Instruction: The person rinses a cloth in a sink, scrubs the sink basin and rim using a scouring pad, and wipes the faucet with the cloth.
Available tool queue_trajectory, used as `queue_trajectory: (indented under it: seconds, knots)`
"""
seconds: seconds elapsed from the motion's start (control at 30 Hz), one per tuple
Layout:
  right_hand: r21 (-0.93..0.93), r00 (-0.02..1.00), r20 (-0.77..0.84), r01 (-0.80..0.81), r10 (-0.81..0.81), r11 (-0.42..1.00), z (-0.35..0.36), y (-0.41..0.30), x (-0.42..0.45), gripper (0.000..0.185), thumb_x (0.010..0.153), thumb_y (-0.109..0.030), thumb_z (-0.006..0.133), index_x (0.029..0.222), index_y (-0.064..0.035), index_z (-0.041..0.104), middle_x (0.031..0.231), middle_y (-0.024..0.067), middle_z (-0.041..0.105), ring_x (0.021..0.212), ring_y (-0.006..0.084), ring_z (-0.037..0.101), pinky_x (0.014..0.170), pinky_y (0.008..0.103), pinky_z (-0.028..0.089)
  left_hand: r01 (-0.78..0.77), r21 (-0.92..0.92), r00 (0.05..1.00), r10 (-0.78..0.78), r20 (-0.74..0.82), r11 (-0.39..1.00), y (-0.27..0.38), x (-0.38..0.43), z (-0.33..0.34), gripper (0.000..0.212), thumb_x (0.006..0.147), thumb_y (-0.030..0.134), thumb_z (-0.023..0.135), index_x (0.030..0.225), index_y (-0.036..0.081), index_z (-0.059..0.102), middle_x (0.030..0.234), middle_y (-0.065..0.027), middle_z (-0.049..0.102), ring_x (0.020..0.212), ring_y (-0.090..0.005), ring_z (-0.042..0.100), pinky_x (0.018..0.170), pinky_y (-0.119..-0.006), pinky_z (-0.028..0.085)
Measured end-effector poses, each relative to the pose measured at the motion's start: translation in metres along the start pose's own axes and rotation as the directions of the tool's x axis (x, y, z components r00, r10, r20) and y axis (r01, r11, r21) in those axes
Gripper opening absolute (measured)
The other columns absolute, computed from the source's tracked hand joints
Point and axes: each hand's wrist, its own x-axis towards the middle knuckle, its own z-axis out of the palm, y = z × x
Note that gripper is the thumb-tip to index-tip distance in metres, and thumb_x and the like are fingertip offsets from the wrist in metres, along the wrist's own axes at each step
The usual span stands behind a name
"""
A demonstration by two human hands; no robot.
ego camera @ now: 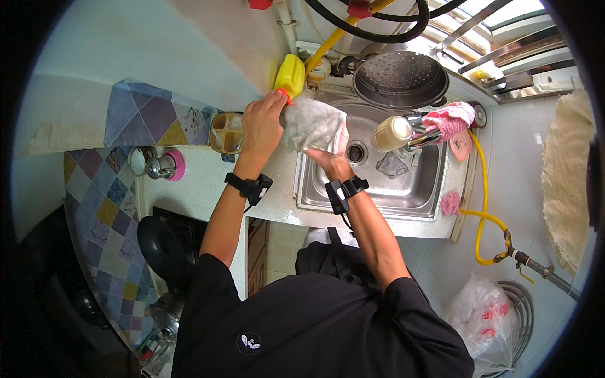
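My left hand has its fingertips around the red cap of a yellow plastic bottle. The bottle's capped end points toward me, at the back left of the sink. Over my right hand lies a damp-looking greyish-white cloth, held at its right edge beside the left rim of the steel sink. The cloth hides part of the right fingers and the sink's left corner. The two hands are close together, the cloth between them.
A perforated dark steamer pan stands behind the sink. In the basin are a jar and a crumpled clear plastic piece; a pink cloth hangs over the faucet. A divided seasoning box is left, a black wok nearer me.
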Motion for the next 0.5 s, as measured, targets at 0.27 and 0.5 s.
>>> queue_trajectory:
  seconds: [0.27,0.5]
  knots:
    - [0.076,1.0,0.002,0.004,-0.004,0.997,0.002,-0.001,0.002,0.074,0.087,-0.064,0.039,0.134,-0.0074,0.047,0.139,0.0151,0.047,0.127,0.0338,0.043,0.108,0.0499,0.031,-0.002,-0.045,1.0,0.002,0.016,0.999,-0.007,0.003,-0.001,0.035,0.072,-0.004,0.056,0.104,0.006,0.067,0.111,-0.0062,0.066,0.101,-0.024,0.063,0.083,-0.036,0.047]
    - [0.127,0.997,0.077,0.019,-0.029,0.992,-0.004,-0.01,-0.014,0.07,0.088,-0.058,0.042,0.133,-0.005,0.047,0.139,0.0155,0.047,0.127,0.0316,0.044,0.108,0.0488,0.032,-0.001,-0.026,0.999,0.002,0.042,1.0,0.004,0.006,-0.01,0.038,0.07,-0.007,0.056,0.104,0.007,0.066,0.116,-0.0077,0.063,0.098,-0.0262,0.062,0.084,-0.039,0.047]
